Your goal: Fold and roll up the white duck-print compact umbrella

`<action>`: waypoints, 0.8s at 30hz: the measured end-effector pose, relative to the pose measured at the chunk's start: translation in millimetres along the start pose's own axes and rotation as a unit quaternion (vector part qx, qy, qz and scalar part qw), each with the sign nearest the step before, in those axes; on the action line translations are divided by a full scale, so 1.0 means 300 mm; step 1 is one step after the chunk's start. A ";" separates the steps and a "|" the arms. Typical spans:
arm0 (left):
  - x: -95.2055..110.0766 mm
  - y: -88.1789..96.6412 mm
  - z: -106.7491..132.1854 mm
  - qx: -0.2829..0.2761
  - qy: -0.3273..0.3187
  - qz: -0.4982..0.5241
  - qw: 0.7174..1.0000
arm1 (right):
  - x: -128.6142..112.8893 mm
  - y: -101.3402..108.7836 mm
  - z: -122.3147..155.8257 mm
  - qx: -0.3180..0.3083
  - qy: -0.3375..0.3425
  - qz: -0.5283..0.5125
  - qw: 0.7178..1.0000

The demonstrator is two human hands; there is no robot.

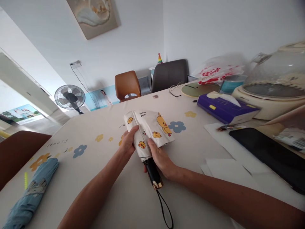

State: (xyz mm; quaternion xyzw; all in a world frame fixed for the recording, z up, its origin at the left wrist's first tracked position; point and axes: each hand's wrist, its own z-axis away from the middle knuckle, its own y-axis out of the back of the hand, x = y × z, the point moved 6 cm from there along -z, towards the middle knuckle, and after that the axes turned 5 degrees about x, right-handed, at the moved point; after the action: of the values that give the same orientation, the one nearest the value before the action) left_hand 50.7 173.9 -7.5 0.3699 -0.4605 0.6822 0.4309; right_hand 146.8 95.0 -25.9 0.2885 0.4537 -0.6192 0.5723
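Note:
A white folding umbrella [142, 135] with yellow duck prints is held between my two hands over the table. Its cloth is partly wrapped, and one wide flap spreads out to the right. My left hand [129, 140] grips the left edge of the cloth, thumb on top. My right hand [162, 159] closes on the lower right side, near the black handle [152, 173], with its fingers mostly hidden underneath. A black wrist strap [166, 208] hangs from the handle's gold-coloured end toward me. Off to the left lies a folded blue umbrella [33, 194].
The table [100, 165] has a flower-print cover. At right are a purple tissue box [224, 108], a black phone [267, 156], white papers [228, 173] and a large clear-lidded appliance [274, 95]. Eyeglasses [176, 90] lie toward the far edge, with chairs [127, 83] beyond.

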 end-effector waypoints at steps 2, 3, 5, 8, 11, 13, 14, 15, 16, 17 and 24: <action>0.006 0.008 -0.003 0.003 0.000 0.003 1.000 | 0.006 -0.008 -0.005 -0.018 -0.015 -0.050 0.998; 0.008 0.011 -0.005 0.003 0.000 0.004 1.000 | 0.013 -0.011 -0.007 -0.026 -0.031 -0.066 0.997; 0.012 0.014 -0.010 -0.001 -0.002 0.007 1.000 | 0.023 -0.019 -0.009 -0.050 -0.062 -0.089 0.993; 0.014 0.014 -0.016 -0.010 -0.003 0.017 1.000 | 0.034 -0.039 -0.006 -0.108 -0.108 -0.124 0.980; 0.013 0.012 -0.012 -0.010 0.005 0.017 1.000 | 0.041 -0.054 0.010 -0.152 -0.155 -0.135 0.967; 0.010 0.011 -0.004 -0.001 0.012 0.004 1.000 | 0.034 -0.058 0.022 -0.162 -0.152 -0.128 0.967; 0.009 0.010 0.002 0.002 0.014 -0.005 1.000 | 0.029 -0.058 0.028 -0.162 -0.143 -0.120 0.969; 0.008 0.007 0.007 0.002 0.014 -0.013 1.000 | 0.025 -0.058 0.033 -0.159 -0.135 -0.111 0.972; 0.007 0.004 0.012 -0.001 0.013 -0.022 1.000 | 0.022 -0.057 0.038 -0.154 -0.131 -0.099 0.974; 0.007 0.001 0.016 -0.005 0.008 -0.029 1.000 | 0.022 -0.055 0.042 -0.147 -0.130 -0.087 0.977; 0.047 0.005 0.000 -0.038 -0.071 -0.087 0.993 | -0.009 -0.023 0.017 -0.066 -0.050 -0.039 0.996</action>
State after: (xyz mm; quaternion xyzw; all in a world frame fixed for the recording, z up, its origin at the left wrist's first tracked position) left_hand 44.5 176.9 4.7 0.4397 -0.4812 0.5962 0.4686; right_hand 141.3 91.1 -19.9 0.2009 0.4749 -0.6233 0.5879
